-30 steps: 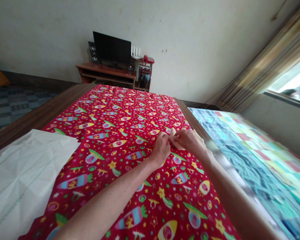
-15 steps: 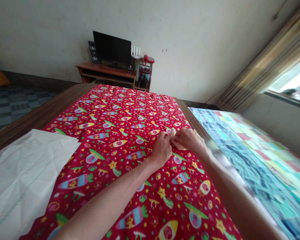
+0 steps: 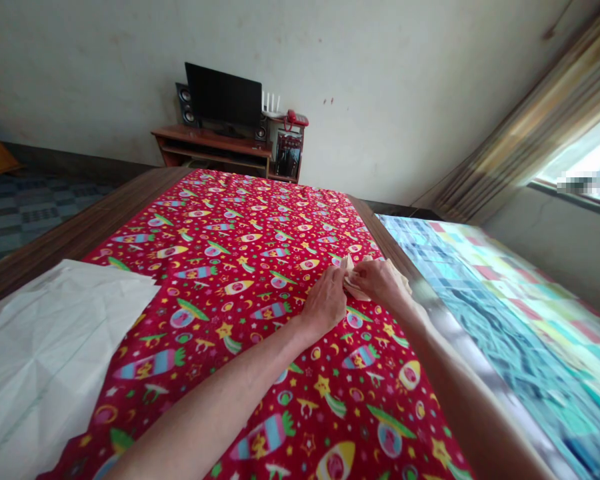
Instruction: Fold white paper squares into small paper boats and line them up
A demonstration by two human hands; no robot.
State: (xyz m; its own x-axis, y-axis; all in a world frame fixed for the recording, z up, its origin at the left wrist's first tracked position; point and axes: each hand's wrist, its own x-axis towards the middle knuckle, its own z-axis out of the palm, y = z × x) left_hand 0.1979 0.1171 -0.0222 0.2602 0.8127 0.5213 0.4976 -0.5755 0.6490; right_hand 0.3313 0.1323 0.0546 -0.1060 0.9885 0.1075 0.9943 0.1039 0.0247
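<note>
Right of centre, a small crumpled cream piece (image 3: 362, 293), which looks like folded paper, lies over red cloth (image 3: 260, 240) printed with rockets and stars. My left hand (image 3: 326, 303) pinches its left end, fingers closed. Close beside it, my right hand (image 3: 377, 281) is closed on the same piece from above and the right. Part of the paper sticks out beyond the right wrist; the fingertips are mostly hidden.
Creased white sheets (image 3: 45, 360) with a green line lie at the left. The cloth covers a table with dark wooden edges (image 3: 130, 197). A bed with a patchwork cover (image 3: 520, 293) adjoins on the right. Beyond stands a desk (image 3: 215, 141) with a monitor (image 3: 225, 97).
Both hands stay on the cream piece at nearly the same spot. My fingers have shifted slightly, and my left hand has moved a little to the right.
</note>
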